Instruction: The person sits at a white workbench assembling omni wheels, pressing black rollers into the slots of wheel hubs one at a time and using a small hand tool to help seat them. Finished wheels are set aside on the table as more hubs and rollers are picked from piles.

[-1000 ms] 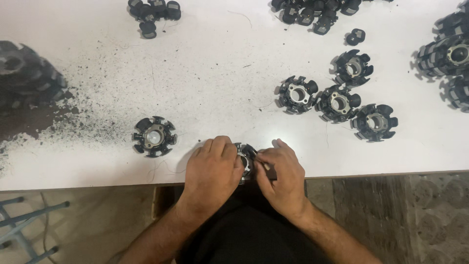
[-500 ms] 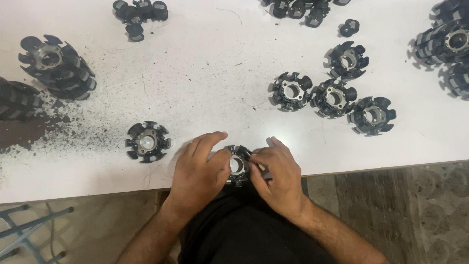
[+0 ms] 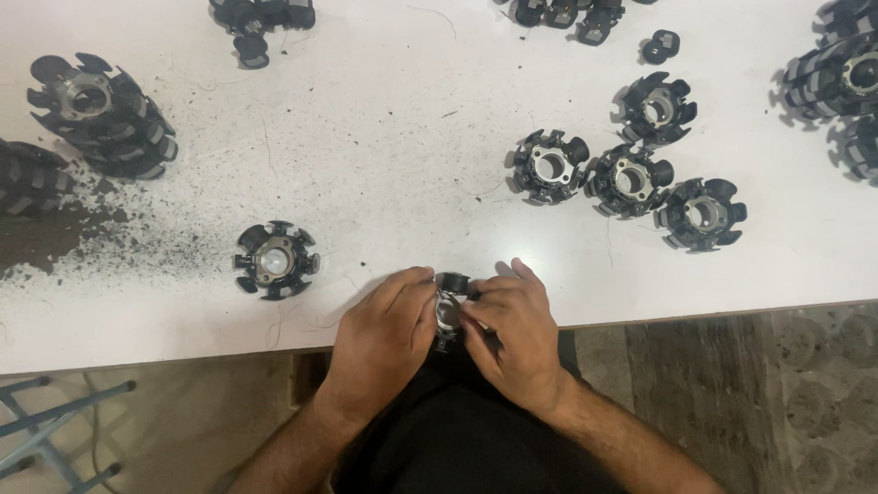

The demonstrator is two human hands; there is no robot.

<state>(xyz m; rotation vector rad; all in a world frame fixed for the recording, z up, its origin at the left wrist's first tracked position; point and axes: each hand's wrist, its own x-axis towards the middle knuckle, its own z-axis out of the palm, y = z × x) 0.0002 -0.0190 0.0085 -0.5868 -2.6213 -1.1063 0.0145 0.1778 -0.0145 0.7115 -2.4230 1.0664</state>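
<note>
Stacks of dark toothed metal cores (image 3: 101,114) sit near the table's (image 3: 384,155) far left edge, above a patch of dark grit (image 3: 64,238) spread along that side. Further right, a single toothed core (image 3: 274,261) lies flat, near the front edge and just left of the hands. At the front edge, about midway along, the left hand (image 3: 384,338) and right hand (image 3: 512,334) meet around a small core (image 3: 448,306); both grips are clenched on it, fingers curled over its sides, so only its dark top and pale centre show between them. Beyond the right hand, three more cores (image 3: 626,178) lie in a close cluster, with a fourth (image 3: 657,108) just behind them. More stacked cores (image 3: 837,78) crowd the far right corner.
</note>
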